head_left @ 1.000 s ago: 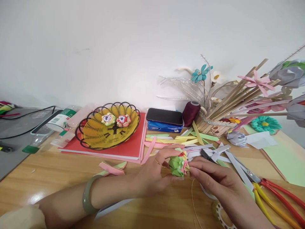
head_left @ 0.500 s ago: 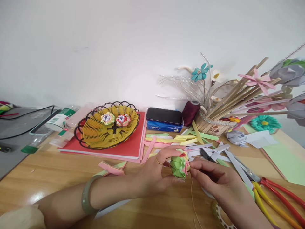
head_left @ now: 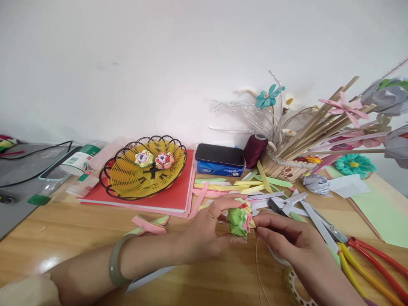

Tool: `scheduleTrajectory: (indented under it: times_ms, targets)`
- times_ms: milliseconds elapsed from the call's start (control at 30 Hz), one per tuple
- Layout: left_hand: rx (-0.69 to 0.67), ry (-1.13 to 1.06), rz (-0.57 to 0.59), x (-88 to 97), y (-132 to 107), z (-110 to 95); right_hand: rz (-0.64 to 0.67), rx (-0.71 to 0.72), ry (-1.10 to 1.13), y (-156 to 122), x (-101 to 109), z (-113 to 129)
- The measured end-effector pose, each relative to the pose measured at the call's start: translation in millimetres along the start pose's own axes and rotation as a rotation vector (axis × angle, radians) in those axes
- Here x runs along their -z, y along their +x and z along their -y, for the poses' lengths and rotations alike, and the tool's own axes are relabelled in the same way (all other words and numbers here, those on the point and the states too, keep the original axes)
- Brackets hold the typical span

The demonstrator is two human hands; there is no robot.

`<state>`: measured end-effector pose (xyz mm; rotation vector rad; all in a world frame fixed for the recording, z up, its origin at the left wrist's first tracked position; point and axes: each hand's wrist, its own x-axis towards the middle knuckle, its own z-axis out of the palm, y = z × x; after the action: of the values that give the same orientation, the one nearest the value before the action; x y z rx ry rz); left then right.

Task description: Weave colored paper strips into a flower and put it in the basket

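A folded paper flower (head_left: 238,222) with green outer petals and pink and yellow inner ones is held above the table, lying on its side. My left hand (head_left: 210,225) grips it between thumb and fingers from the left. At its right side, the thumb and index finger of my right hand (head_left: 287,238) pinch the tip of a pale yellow petal. A thin tan cord (head_left: 259,272) hangs below the flower and reaches the table. Two similar paper flowers (head_left: 153,159) lie in a yellow woven basket (head_left: 127,187) at the back left.
Folded paper strips (head_left: 251,191) are strewn behind my hands. Scissors with red handles (head_left: 376,259), yellow-handled pliers (head_left: 352,272) and a tape roll (head_left: 295,287) lie at right. Behind stand a phone (head_left: 219,154) on a blue pack, a maroon thread spool (head_left: 256,148) and a flower holder (head_left: 280,165).
My right fingertips have shifted slightly at the petal edge, and more of the pale yellow petal tip shows. My left hand and the flower stay nearly still.
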<state>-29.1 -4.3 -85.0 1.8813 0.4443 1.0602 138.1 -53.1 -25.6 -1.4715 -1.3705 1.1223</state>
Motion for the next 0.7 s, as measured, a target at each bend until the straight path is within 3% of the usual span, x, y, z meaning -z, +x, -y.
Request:
scheduleTrajectory:
  times_ms: [400, 567, 700]
  targets:
    - [-0.046, 0.041, -0.008, 0.7, 1, -1, -0.028, -0.077, 0.023, 0, -1, 3]
    - [-0.180, 0.191, -0.027, 1.7, 3, 0, -0.048, -0.066, 0.021, 0, -3, 2]
    - [-0.317, 0.337, 0.001, 1.6, 4, 3, -0.032, -0.011, -0.117, 1, -4, -6]
